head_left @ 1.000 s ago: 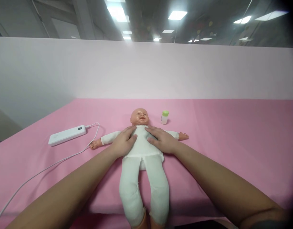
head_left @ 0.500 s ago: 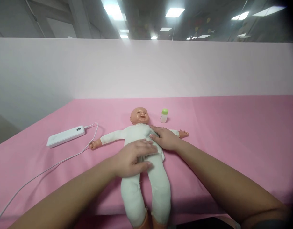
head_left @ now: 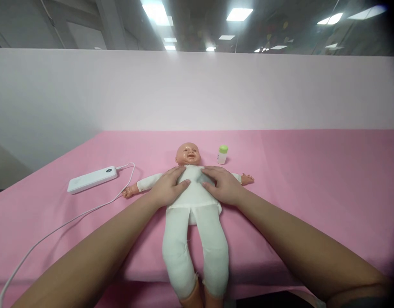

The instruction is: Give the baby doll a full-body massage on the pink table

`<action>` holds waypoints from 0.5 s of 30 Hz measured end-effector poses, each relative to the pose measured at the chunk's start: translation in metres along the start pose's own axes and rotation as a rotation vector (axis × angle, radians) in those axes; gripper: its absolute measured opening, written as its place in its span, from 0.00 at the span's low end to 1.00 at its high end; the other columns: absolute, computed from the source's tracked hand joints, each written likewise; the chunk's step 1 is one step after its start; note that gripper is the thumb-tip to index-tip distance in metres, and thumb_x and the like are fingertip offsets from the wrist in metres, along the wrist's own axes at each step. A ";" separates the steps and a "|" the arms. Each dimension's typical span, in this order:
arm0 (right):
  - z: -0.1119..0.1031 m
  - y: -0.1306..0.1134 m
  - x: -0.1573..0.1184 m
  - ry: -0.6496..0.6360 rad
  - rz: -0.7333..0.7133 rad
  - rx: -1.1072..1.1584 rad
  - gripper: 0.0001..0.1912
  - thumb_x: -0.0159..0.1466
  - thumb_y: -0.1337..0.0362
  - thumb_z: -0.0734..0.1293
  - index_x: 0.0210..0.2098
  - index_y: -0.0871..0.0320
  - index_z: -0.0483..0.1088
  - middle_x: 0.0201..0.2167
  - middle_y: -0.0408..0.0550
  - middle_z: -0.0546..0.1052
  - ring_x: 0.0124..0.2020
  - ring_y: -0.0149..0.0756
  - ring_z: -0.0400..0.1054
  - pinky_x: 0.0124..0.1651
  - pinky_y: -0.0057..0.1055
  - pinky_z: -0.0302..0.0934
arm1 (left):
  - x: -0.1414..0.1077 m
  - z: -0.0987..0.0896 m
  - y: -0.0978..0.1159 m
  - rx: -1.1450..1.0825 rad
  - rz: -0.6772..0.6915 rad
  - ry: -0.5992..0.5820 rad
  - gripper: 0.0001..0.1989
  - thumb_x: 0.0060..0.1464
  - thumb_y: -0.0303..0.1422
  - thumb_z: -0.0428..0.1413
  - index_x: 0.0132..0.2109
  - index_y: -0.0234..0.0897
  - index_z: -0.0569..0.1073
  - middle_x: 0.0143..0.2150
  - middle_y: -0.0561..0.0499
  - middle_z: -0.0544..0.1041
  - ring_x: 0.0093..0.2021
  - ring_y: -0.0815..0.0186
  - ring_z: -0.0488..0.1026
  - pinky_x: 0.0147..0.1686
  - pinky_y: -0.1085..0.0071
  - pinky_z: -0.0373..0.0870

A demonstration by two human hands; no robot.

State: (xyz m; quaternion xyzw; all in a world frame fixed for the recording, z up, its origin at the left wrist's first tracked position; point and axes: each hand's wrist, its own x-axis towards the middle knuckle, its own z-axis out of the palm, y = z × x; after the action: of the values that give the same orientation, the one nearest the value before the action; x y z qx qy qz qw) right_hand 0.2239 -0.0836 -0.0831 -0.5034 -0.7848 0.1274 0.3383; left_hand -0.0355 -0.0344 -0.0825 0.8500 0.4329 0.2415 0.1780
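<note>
Left hand (head_left: 169, 186) has moved up from the doll's lower belly, where it lay across the body half a second ago, to the side of the chest; the right hand (head_left: 224, 185) remains on the opposite side of the chest. The two hands stand apart from each other, each laid flat with the fingers extended and pointing inward toward the neck, the thumbs lower and angled toward the midline. Between them a strip of white shirt is visible.

The doll (head_left: 192, 197) lies on its back on a table covered with pink cloth (head_left: 315, 175), its head toward the wall (head_left: 197, 90) and its legs toward the near edge, where the lower ends pass out of view. Its arms are stretched out to either side, partly covered by the person's hands. The head is bare and faces upward.

To the left rests a white power bank (head_left: 92, 179), with a white cable (head_left: 78, 219) looping from its far end past the doll's hand and down to the lower left corner; whether cable and doll's hand touch cannot be told. Just right of the head, a small bottle (head_left: 222, 155) with a green lid stands upright. Ceiling lights (head_left: 240, 14) appear above the wall.
</note>
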 end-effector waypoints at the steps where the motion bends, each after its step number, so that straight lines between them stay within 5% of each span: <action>1: 0.001 -0.003 -0.002 0.051 -0.057 -0.030 0.25 0.68 0.55 0.69 0.63 0.55 0.73 0.63 0.54 0.75 0.65 0.52 0.68 0.69 0.54 0.61 | 0.000 0.000 0.000 -0.007 -0.006 0.011 0.37 0.66 0.54 0.51 0.73 0.38 0.63 0.74 0.43 0.64 0.75 0.50 0.59 0.74 0.51 0.55; 4: 0.005 -0.025 -0.012 0.055 -0.377 0.050 0.22 0.69 0.57 0.68 0.60 0.56 0.75 0.61 0.55 0.76 0.65 0.49 0.68 0.70 0.52 0.61 | 0.000 0.000 0.000 -0.026 -0.024 0.023 0.36 0.66 0.53 0.51 0.72 0.37 0.65 0.74 0.43 0.65 0.74 0.50 0.59 0.74 0.50 0.55; 8: 0.010 -0.062 -0.029 -0.161 -0.718 0.276 0.15 0.71 0.57 0.66 0.53 0.55 0.77 0.53 0.52 0.82 0.56 0.38 0.76 0.63 0.38 0.69 | -0.001 -0.001 0.001 -0.057 -0.021 0.028 0.32 0.68 0.48 0.49 0.72 0.38 0.65 0.73 0.44 0.65 0.74 0.52 0.60 0.75 0.52 0.55; 11: 0.014 -0.069 -0.033 -0.272 -0.705 0.253 0.18 0.71 0.53 0.67 0.54 0.56 0.77 0.56 0.52 0.80 0.61 0.40 0.73 0.69 0.40 0.63 | -0.001 0.000 0.001 -0.076 -0.010 0.039 0.31 0.68 0.47 0.48 0.71 0.37 0.66 0.73 0.45 0.66 0.74 0.54 0.61 0.75 0.54 0.55; 15: 0.011 -0.045 -0.018 -0.342 -0.432 0.033 0.29 0.73 0.46 0.65 0.68 0.52 0.69 0.71 0.52 0.66 0.74 0.48 0.56 0.78 0.55 0.41 | 0.000 0.002 -0.002 -0.158 -0.031 0.045 0.31 0.70 0.49 0.46 0.70 0.36 0.68 0.72 0.45 0.67 0.73 0.55 0.63 0.74 0.56 0.57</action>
State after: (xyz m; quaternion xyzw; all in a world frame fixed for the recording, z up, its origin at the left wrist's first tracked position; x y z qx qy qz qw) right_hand 0.1892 -0.1183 -0.0743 -0.2899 -0.9175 0.1482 0.2284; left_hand -0.0356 -0.0337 -0.0846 0.8210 0.4295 0.2909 0.2384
